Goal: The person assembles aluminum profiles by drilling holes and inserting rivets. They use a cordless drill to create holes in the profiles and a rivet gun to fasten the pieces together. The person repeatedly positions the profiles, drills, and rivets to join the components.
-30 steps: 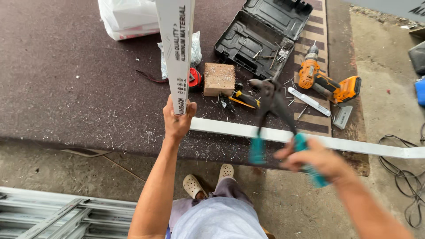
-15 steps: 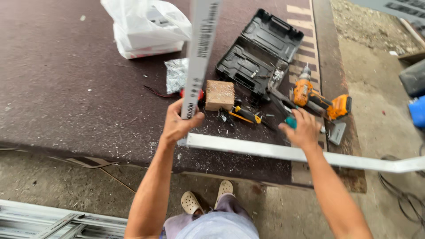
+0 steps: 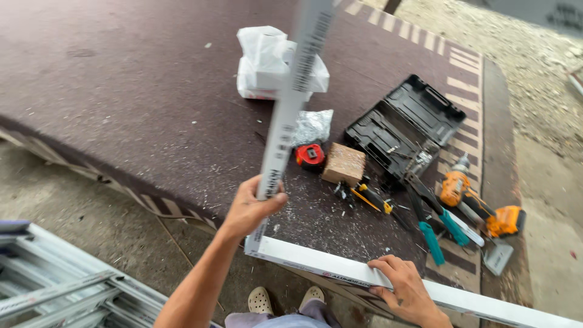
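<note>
While left hand [image 3: 249,209] grips one strip [image 3: 285,130], right hand [image 3: 404,291] presses another [image 3: 340,267].

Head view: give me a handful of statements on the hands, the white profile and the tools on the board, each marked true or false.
1. The left hand grips the upright arm of the long white L-shaped metal profile. True.
2. The right hand holds the teal-handled metal snips. False: the snips lie on the dark brown board; the hand rests on the profile's lower arm at the board's edge.
3. The black plastic tool case is open. True.
4. The orange cordless drill sits inside the case. False: it lies on the board beside it.
5. The red tape measure lies next to the small wooden block. True.
</note>
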